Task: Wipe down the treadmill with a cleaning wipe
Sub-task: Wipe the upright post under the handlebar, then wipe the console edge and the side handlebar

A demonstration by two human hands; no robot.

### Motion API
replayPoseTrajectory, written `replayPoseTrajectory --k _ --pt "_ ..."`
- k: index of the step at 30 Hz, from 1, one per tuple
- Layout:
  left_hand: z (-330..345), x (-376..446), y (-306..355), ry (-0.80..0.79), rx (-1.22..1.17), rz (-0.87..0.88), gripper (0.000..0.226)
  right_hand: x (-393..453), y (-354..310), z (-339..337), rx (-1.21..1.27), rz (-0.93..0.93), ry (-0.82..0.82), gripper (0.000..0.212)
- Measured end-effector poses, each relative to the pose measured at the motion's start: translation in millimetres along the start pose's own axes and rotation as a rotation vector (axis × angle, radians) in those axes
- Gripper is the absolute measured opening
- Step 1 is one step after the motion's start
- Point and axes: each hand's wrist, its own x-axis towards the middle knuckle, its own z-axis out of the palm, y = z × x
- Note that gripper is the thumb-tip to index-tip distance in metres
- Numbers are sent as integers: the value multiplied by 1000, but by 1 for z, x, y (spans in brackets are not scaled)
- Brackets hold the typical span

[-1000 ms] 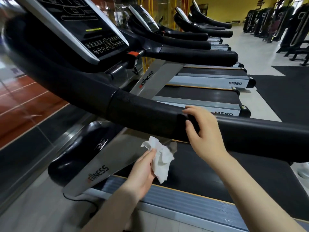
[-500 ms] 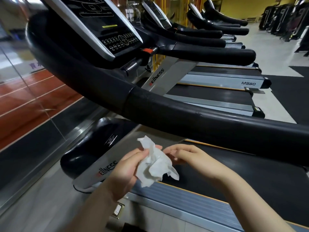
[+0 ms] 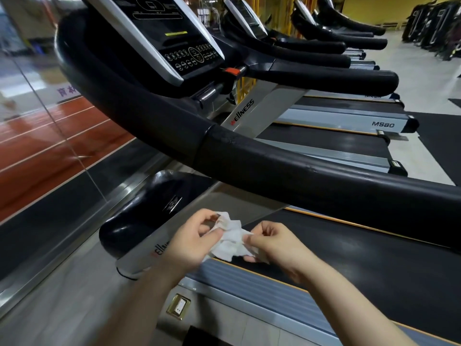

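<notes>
Holding a crumpled white cleaning wipe between both hands, head view, low in front of the treadmill. Left hand: fingers curled, pinching the wipe's upper left edge. Right hand: fingers curled, pinching the right edge; a lower fold of the wipe tucked under this hand. Wipe bunched, stretched slightly between the two grips, not touching any treadmill surface. Both forearms bare, entering from the bottom of the frame.

Directly above the hands: thick black padded handrail, running from upper left down to the right edge, apart from both hands. Upper left of that: console, tilted, dark face with silver trim, rows of round buttons and a yellow strip. Red safety tab just below the console's right corner. Silver upright marked with partly legible lettering ending "ELLNESS". Behind the left hand: glossy black motor cover. Under and right of the hands: black running belt with grey ribbed side rail and orange edging.

Near the bottom, on the grey floor: brass floor socket. Further right: more treadmills in a row, one labelled "MS80". Far left: glass pane with reddish track visible beyond. Background edges blurred.
</notes>
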Motion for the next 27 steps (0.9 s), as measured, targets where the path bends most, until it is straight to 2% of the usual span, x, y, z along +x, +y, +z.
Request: replayPoseTrajectory --k 3,5,8,10,12,14,17,19,24,27 --pt "12 -2 -11 180 263 198 26 4 5 15 221 47 0 9" --pt "15 -6 -16 189 310 316 22 4 4 19 397 74 -13 20" --pt "19 -12 -20 233 508 498 25 -2 -1 18 679 116 -119 39" --pt "22 -15 -20 255 607 592 29 -6 -4 15 732 123 -179 52" --pt "24 -17 -21 266 684 665 30 -8 -7 11 698 104 -204 52" --pt "23 -20 -19 251 670 654 30 -9 -10 8 625 66 -182 42" --pt "14 -23 -5 192 418 397 33 -6 -16 6 502 7 -152 27" --pt "2 -18 2 178 309 317 29 -1 -20 5 445 -9 -130 23" --pt "-36 5 15 249 388 359 28 6 -41 11 312 -113 -74 18" --pt "-60 22 29 324 462 421 33 11 -65 17 24 -241 -5 15"
